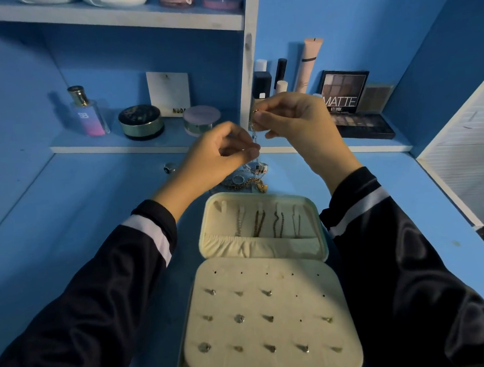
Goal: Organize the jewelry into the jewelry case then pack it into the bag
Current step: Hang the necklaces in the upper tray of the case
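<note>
Chain (254,136) hangs pinched between right hand (296,121) above and left hand (219,153) below, at 12 o'clock of the open jewelry case (233,251). Best pulled straight, clear of the pile (246,180), before hooking.

- A home dressing corner: a blue-painted wooden desk (90,208) with a white-edged blue shelf (115,147), set between blue walls.
- On the shelf stand a pink-and-blue glass perfume bottle (88,114), a round dark lidded powder jar (141,121), a tall pale pink tube (310,64) and a black eyeshadow palette lettered MATTE (344,92).
- An open cream velvet jewellery case (268,280) lies on the desk.
</note>
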`<move>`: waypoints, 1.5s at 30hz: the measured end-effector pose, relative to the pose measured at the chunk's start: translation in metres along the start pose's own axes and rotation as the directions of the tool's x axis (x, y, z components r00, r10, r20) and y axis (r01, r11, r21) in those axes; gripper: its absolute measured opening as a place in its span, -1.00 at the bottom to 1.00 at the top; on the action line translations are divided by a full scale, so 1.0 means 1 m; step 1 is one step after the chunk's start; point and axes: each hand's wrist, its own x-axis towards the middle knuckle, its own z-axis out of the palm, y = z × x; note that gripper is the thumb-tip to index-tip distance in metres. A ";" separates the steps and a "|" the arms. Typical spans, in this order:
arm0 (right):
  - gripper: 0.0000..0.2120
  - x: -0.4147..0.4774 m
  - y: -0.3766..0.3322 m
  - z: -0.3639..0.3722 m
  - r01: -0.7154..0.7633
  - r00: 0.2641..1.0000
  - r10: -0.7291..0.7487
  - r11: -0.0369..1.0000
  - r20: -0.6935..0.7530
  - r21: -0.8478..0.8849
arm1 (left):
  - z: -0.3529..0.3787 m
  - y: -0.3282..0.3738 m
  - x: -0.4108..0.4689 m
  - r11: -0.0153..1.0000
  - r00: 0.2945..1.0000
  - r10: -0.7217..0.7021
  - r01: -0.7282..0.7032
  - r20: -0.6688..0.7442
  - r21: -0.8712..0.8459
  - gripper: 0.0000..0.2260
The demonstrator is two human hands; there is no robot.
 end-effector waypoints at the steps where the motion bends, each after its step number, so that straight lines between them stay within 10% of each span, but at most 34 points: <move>1: -0.93 0.000 0.001 0.001 0.000 1.000 0.000 1.000 0.014 -0.013 | 0.000 0.000 0.000 1.000 1.000 -0.003 0.003 -0.024 0.001 -0.83; 13: -0.86 -0.008 0.007 -0.001 -0.055 0.990 0.084 0.970 0.116 -0.238 | -0.010 -0.005 0.001 0.998 0.987 0.040 -0.031 -0.154 0.062 -0.88; 24: -0.89 -0.035 0.022 -0.002 -0.149 0.941 0.313 0.729 0.132 -0.668 | -0.017 -0.019 -0.012 0.991 0.979 0.056 -0.031 -0.198 0.128 -0.89; 45: -0.93 -0.040 0.027 -0.011 -0.136 0.972 0.207 0.882 0.110 -0.452 | -0.018 -0.029 -0.024 0.947 0.970 0.133 -0.064 -0.202 0.316 -0.95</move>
